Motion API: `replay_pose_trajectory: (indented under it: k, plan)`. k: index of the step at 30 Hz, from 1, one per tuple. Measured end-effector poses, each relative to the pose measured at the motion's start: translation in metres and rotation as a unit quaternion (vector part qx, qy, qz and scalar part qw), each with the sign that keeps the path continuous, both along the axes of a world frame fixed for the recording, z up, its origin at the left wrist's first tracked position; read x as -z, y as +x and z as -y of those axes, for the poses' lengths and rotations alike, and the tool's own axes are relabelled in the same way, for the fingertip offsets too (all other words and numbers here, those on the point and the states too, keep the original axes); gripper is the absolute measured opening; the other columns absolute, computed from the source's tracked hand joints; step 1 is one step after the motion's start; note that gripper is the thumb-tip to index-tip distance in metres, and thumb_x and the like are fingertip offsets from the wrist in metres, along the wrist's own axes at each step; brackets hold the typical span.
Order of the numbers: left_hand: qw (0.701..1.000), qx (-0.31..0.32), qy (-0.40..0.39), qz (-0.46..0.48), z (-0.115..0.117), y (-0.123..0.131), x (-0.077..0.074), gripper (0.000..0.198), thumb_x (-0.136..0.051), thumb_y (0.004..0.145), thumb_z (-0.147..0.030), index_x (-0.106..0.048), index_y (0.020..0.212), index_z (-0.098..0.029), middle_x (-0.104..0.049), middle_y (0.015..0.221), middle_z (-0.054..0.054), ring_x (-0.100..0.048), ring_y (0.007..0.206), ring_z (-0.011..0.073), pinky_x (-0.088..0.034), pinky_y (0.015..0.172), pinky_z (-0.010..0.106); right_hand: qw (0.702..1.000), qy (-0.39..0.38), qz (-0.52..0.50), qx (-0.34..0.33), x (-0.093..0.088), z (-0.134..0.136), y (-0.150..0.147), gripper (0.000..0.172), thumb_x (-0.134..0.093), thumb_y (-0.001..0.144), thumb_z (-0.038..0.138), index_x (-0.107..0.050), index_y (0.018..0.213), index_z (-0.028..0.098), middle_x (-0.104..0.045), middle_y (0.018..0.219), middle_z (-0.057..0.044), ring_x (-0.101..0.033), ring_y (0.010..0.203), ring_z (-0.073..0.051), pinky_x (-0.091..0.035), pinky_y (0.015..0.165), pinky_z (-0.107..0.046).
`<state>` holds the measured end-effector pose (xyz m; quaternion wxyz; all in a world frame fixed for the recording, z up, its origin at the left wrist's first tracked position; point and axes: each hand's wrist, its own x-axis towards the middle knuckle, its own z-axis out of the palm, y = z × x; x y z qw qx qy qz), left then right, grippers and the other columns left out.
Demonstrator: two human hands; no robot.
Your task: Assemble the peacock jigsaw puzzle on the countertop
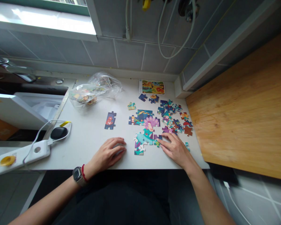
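A partly joined jigsaw puzzle lies on the white counter, showing a pink-purple peacock, a dark blue forest and a white rabbit. At its right side, my right hand has its thumb and index fingertips on a small purple-and-green puzzle piece. That piece lies against or very near the joined part; I cannot tell if it is locked in. My left hand rests on the counter left of the puzzle, fingers loosely bent and apart, holding nothing. Above it lies a joined strip with a red animal.
Loose puzzle pieces are heaped at the right. Behind the puzzle lies a picture card. A clear plastic bag with more pieces sits back left. A white power strip is at the left, near the sink. A wooden board borders the right.
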<state>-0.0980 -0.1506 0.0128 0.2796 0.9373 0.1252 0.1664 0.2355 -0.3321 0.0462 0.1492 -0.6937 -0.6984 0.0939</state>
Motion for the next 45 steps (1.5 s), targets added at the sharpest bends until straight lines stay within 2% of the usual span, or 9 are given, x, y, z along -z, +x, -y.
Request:
replay_pose_trajectory:
  k: [10, 16, 22, 34, 41, 45]
  plan:
    - [1.000, 0.002, 0.001, 0.001, 0.000, -0.001, 0.002, 0.017, -0.062, 0.101, -0.017, -0.066, 0.116, -0.024, -0.069, 0.127, 0.009, -0.062, 0.130, 0.0263, -0.053, 0.107, 0.044, 1.000, -0.003, 0.011, 0.016, -0.004, -0.004, -0.010, 0.026, -0.066, 0.101, 0.029, -0.081, 0.123, 0.029, -0.068, 0.133, -0.012, -0.064, 0.120, -0.032, -0.060, 0.100, -0.051]
    - [1.000, 0.001, -0.004, 0.007, -0.001, 0.000, 0.000, 0.017, -0.063, 0.101, -0.017, -0.067, 0.115, -0.024, -0.070, 0.126, 0.009, -0.063, 0.130, 0.0261, -0.054, 0.107, 0.043, 1.000, 0.009, 0.008, 0.026, -0.001, -0.010, -0.016, 0.020, -0.069, 0.100, 0.030, -0.084, 0.113, 0.026, -0.068, 0.132, -0.014, -0.063, 0.121, -0.033, -0.059, 0.101, -0.052]
    - [1.000, -0.005, -0.009, 0.009, -0.001, 0.001, -0.002, 0.017, -0.063, 0.100, -0.017, -0.068, 0.114, -0.025, -0.071, 0.124, 0.009, -0.064, 0.128, 0.0261, -0.054, 0.107, 0.043, 0.999, -0.015, 0.020, 0.039, -0.001, -0.015, -0.019, 0.035, -0.073, 0.096, 0.025, -0.076, 0.131, 0.028, -0.067, 0.136, -0.013, -0.060, 0.127, -0.035, -0.058, 0.104, -0.055]
    - [1.000, 0.004, -0.010, 0.007, -0.001, 0.000, -0.001, 0.017, -0.062, 0.101, -0.017, -0.066, 0.116, -0.024, -0.069, 0.126, 0.009, -0.062, 0.130, 0.0262, -0.053, 0.108, 0.043, 0.996, -0.065, 0.025, 0.047, -0.011, -0.031, -0.019, 0.022, -0.083, 0.088, 0.023, -0.084, 0.110, 0.027, -0.067, 0.135, -0.012, -0.061, 0.125, -0.036, -0.059, 0.102, -0.056]
    - [1.000, 0.007, -0.007, 0.008, 0.000, 0.000, 0.000, 0.015, -0.061, 0.102, -0.017, -0.066, 0.115, -0.024, -0.069, 0.126, 0.009, -0.061, 0.130, 0.0263, -0.052, 0.108, 0.044, 0.997, -0.061, 0.025, 0.049, -0.010, -0.030, -0.023, 0.023, -0.080, 0.089, 0.021, -0.084, 0.111, 0.026, -0.067, 0.135, -0.013, -0.061, 0.126, -0.036, -0.058, 0.105, -0.055]
    - [1.000, 0.009, -0.002, 0.008, 0.000, -0.001, 0.002, 0.015, -0.061, 0.103, -0.017, -0.065, 0.116, -0.023, -0.068, 0.127, 0.010, -0.060, 0.131, 0.0264, -0.051, 0.109, 0.044, 0.997, 0.001, 0.019, 0.081, -0.007, -0.020, -0.029, 0.028, -0.074, 0.095, 0.023, -0.080, 0.122, 0.026, -0.068, 0.135, -0.013, -0.061, 0.127, -0.035, -0.057, 0.105, -0.055]
